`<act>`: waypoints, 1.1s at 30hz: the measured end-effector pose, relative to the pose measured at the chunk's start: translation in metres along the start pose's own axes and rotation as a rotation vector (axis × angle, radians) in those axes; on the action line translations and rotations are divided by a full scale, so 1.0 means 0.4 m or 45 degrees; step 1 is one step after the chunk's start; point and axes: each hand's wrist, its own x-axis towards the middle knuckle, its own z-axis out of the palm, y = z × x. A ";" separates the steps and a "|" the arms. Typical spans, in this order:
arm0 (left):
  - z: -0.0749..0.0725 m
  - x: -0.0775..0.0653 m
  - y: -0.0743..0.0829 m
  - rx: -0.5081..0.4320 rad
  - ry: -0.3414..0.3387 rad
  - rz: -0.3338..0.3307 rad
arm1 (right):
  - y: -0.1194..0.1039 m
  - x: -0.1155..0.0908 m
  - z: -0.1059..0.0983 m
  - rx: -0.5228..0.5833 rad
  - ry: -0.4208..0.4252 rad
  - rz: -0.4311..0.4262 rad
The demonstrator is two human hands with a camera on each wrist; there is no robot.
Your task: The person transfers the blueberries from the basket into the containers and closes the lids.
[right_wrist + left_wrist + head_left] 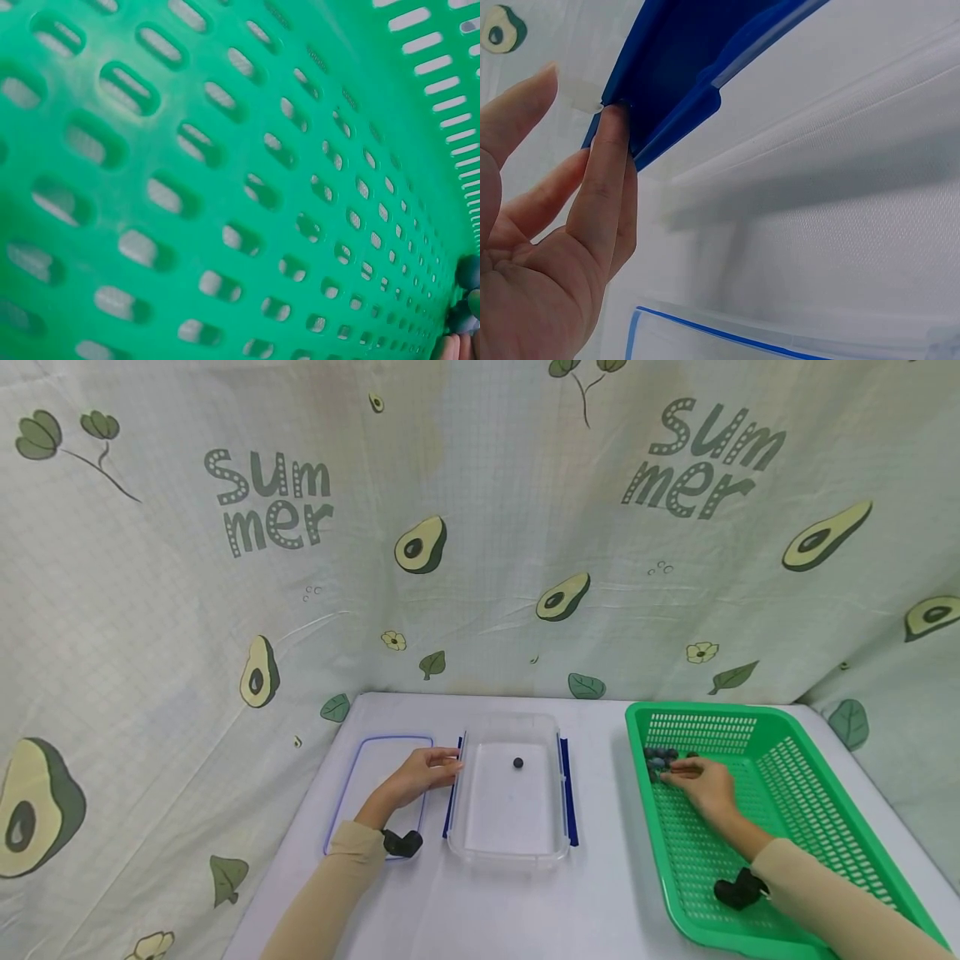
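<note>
A clear plastic box (510, 852) with blue side latches stands mid-table, and one dark blueberry (518, 763) lies inside it. My left hand (422, 773) is at the box's left side. In the left wrist view its fairly straight fingers touch the end of the blue latch (675, 82), with the thumb held apart. Inside the green basket (652, 852), my right hand (705, 787) reaches to a cluster of blueberries (660, 753) by the left wall. Its fingertips (448, 349) are beside dark berries (469, 271) at the right wrist view's corner; whether they pinch one is unclear.
A clear lid with a blue seal (348, 781) lies flat left of the box, partly under my left forearm. The basket's raised rim (660, 877) runs along the table's right side. A printed curtain (480, 527) hangs behind the white table (495, 918).
</note>
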 end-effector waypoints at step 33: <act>-0.001 -0.003 -0.002 0.002 0.001 0.032 | -0.058 0.027 -0.051 0.095 0.000 -0.022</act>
